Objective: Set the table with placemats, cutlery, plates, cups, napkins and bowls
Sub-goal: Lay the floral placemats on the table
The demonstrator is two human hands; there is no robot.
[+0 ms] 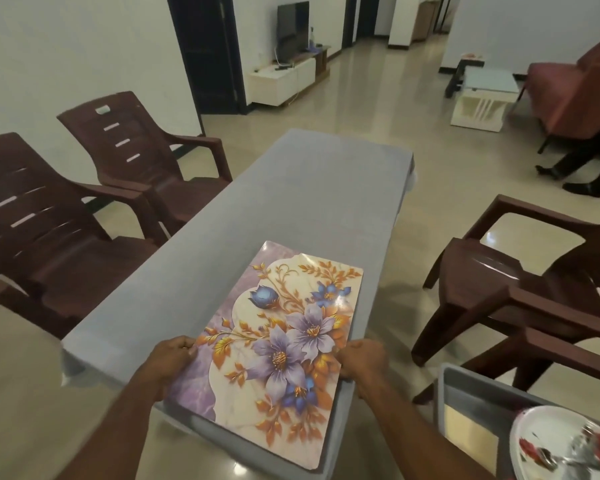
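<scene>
Gripping the glossy rectangular floral placemat (284, 344) by its two long edges, the left hand (168, 362) and right hand (362, 363) hold it over the near end of the long grey-clothed table (302, 202). Its near corner overhangs the table end, so released here it could tip or slide off the smooth cloth.

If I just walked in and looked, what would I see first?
Probably the shiny rectangular placemat with purple and orange flowers, lying on the near end of the long grey-covered table. The left hand and right hand grip its two sides. Dark brown plastic armchairs stand beside the table, and a white plate with red patterns sits at bottom right.
</scene>
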